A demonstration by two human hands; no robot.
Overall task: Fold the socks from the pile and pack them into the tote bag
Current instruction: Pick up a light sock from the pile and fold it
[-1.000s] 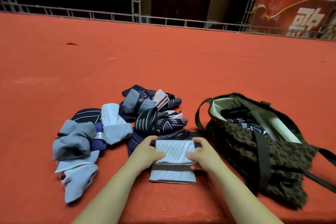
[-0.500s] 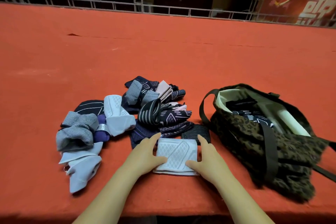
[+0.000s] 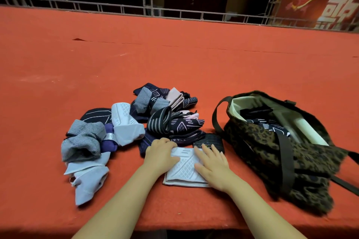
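Near the front edge of the red desk (image 3: pixel 174 60), a folded white sock (image 3: pixel 184 170) lies flat. The left hand (image 3: pixel 161 154) curls over its left side; the right hand (image 3: pixel 212 165) presses it with straight fingers. The sock pile (image 3: pixel 136 122) sits toward the left edge, the open tote bag (image 3: pixel 272 141) toward the right.

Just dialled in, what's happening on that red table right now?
A person is folding socks. Both hands press on a folded pale lavender sock with a diamond knit at the near edge of the red felt-covered table: the left hand at its left end, the right hand flat on top. A pile of unfolded socks lies to the left. The open leopard-print tote bag on the right already holds dark patterned socks.
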